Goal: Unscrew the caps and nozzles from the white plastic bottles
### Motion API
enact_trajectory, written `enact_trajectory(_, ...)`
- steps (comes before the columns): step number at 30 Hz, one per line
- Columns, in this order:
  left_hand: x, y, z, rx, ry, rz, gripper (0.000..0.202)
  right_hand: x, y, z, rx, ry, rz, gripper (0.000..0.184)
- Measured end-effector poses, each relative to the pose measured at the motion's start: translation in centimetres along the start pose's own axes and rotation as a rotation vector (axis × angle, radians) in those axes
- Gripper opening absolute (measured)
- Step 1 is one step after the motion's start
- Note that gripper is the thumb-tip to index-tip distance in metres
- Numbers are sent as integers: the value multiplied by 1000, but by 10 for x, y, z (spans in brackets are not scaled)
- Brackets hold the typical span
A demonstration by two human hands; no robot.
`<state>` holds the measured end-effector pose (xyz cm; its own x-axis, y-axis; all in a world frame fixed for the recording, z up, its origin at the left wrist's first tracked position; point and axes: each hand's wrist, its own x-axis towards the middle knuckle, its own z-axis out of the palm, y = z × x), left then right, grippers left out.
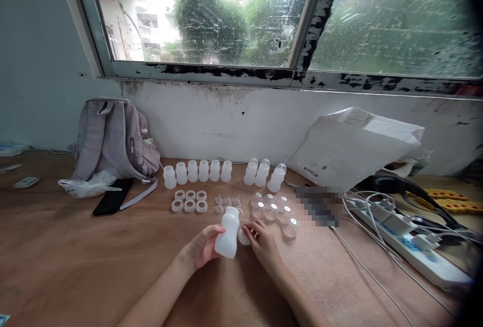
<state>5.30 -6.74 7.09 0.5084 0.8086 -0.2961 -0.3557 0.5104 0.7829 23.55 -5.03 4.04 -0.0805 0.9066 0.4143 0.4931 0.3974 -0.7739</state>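
Observation:
My left hand (206,246) is closed around a milky baby bottle (227,236), which it holds slightly tilted above the table, its neck uncapped. Just right of it, my right hand (262,241) pinches a whitish bottle ring (244,237); whether a teat sits in it I cannot tell. Behind the bottle lie several clear teats (227,200), partly hidden by its neck. White screw rings (189,206) stand in two rows to the left. Clear dome caps (270,211) are grouped to the right. Open bottles (204,171) form a back row, beside three capped bottles (263,173).
A grey backpack (113,138) leans on the wall at left, with a black phone (112,198) and a crumpled plastic bag (88,184) before it. At right are a white plastic mailer (350,146), a power strip (433,261) with cables, and headphones (396,186).

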Motion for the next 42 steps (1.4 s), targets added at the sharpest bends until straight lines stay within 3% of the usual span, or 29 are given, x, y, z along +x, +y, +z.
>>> enact_trajectory(4, 1, 2, 3, 125, 56, 205, 43, 4, -3, -1, -13, -4, 13, 27)
enact_trajectory(8, 8, 1, 1, 310, 237, 458, 52, 20, -21, -5, 19, 26, -28, 26)
enact_trajectory(12, 17, -4, -8, 363, 289, 506, 56, 39, -46, -3, -26, -91, -154, 24)
enact_trajectory(17, 23, -5, -20, 434, 234, 568, 50, 58, -57, 5, -97, -171, -211, 10)
enact_trajectory(20, 28, -6, -28, 468, 284, 601, 50, 76, -51, 3, -157, -205, -246, 3)
enact_trajectory(24, 37, -6, -44, 553, 472, 648, 38, 116, -38, -7, -323, -107, -277, 2)
enact_trajectory(29, 47, -4, -64, 526, 625, 701, 26, 170, -13, -14, -525, -11, -191, 3)
enact_trajectory(34, 50, -5, -71, 516, 651, 699, 26, 196, 12, -4, -608, 39, -118, 6)
enact_trajectory(42, 54, -5, -72, 500, 667, 684, 24, 208, 30, 17, -677, 13, -87, 8)
